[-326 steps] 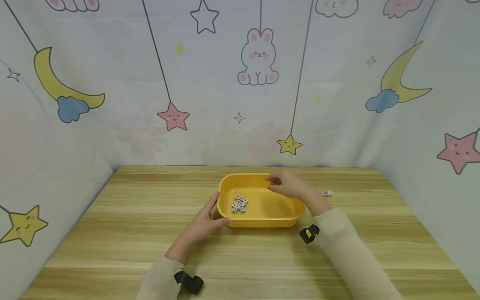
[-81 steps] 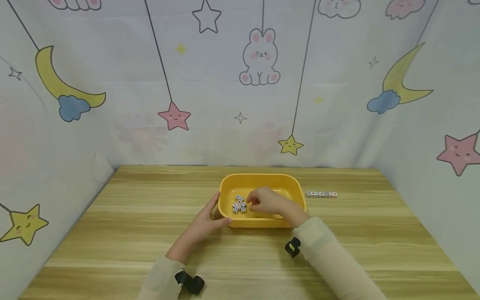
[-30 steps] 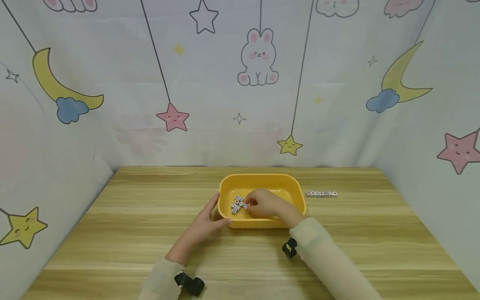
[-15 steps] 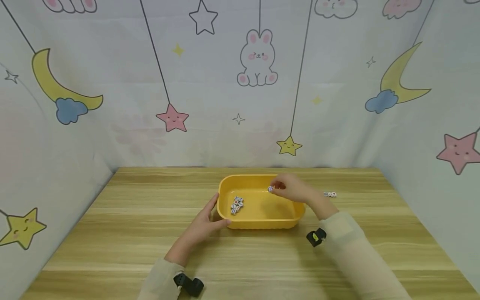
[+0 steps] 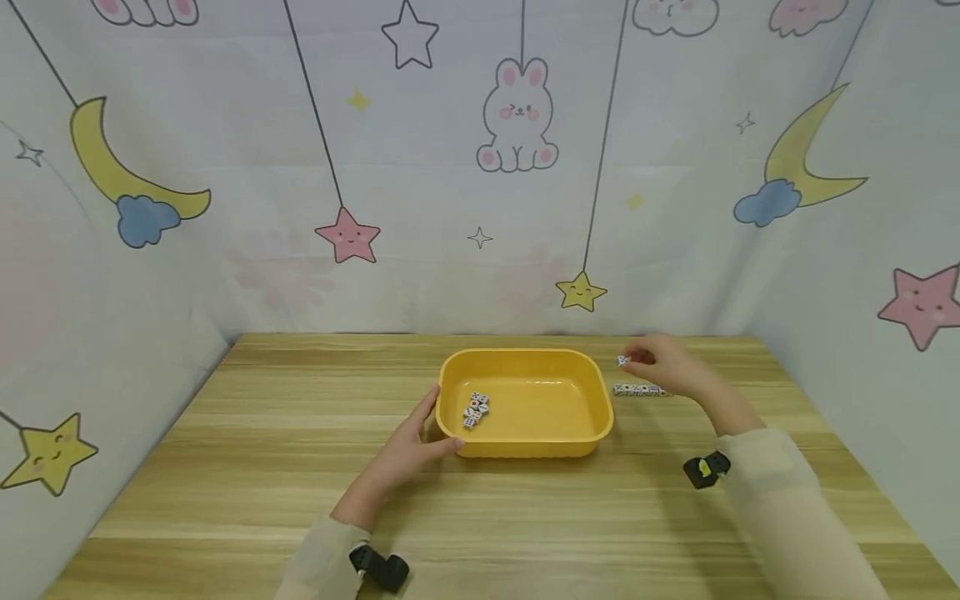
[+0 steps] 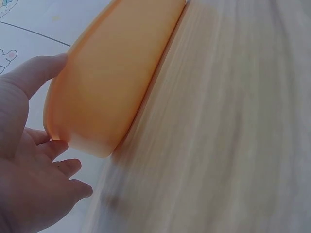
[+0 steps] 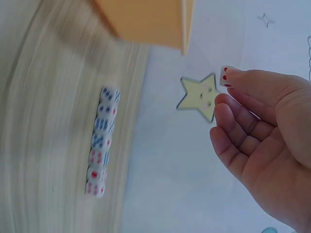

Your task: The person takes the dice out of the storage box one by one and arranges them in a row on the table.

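Observation:
A yellow plastic tub (image 5: 525, 442) sits mid-table with a small heap of white dice (image 5: 476, 408) at its left end. My left hand (image 5: 416, 440) rests open against the tub's left wall, as the left wrist view (image 6: 34, 160) also shows. My right hand (image 5: 660, 363) is raised to the right of the tub and pinches a single white die (image 5: 622, 360) (image 7: 225, 76) between thumb and fingertip. Below it a row of several dice (image 5: 641, 389) (image 7: 101, 140) lies in a line on the table.
The wooden table (image 5: 262, 467) is walled on three sides by a cartoon-printed cloth backdrop (image 5: 480, 167). Small black wrist cameras (image 5: 378, 567) (image 5: 705, 468) sit on both sleeves.
My right hand took a die from the heap in the tub, lifted it and carried it right, out over the rim to above the row of dice. The left hand stayed put.

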A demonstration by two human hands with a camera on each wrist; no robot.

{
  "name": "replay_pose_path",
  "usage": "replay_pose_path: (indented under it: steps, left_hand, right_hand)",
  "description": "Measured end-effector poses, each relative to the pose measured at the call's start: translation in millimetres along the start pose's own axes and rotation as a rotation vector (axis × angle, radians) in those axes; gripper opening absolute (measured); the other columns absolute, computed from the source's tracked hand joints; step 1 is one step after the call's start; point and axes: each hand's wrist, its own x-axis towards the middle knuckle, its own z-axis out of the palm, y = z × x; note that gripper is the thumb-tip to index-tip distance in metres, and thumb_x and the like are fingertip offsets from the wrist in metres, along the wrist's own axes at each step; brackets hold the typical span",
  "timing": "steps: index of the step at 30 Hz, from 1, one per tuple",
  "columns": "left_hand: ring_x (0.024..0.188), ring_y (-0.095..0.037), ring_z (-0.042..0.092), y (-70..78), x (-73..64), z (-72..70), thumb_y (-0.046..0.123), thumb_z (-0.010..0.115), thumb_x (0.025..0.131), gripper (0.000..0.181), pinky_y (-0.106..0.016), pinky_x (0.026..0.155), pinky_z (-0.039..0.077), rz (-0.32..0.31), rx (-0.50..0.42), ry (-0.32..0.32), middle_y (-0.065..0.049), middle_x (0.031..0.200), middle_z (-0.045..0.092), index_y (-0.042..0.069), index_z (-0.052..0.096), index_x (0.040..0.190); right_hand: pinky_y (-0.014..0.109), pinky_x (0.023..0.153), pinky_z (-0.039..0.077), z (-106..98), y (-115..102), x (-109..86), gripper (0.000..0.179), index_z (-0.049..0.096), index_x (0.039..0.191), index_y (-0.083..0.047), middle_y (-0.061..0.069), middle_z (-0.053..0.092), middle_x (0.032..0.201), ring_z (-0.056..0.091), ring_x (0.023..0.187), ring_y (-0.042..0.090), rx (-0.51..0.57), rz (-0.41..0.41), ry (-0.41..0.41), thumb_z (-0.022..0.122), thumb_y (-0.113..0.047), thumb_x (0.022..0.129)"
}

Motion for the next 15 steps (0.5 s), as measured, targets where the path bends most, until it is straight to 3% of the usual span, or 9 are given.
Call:
replay_pose_path:
  steps: [15]
  left_hand:
    - [0.148, -0.033, 0.005, 0.1, 0.6, 0.6, 0.024, 0.077, 0.083, 0.096, -0.058, 0.116, 0.009, -0.004, -0.007, 0.005, -0.007, 0.161, 0.013, 0.017, 0.014, 0.156]
  right_hand:
    - [0.049, 0.076, 0.052, -18.7, 67.8, -39.3, 0.031, 0.063, 0.108, 0.011, 0.021, 0.065, 0.096, 0.062, 0.091, 0.036, -0.054, 0.189, 0.027, 0.06, -0.017, 0.095]
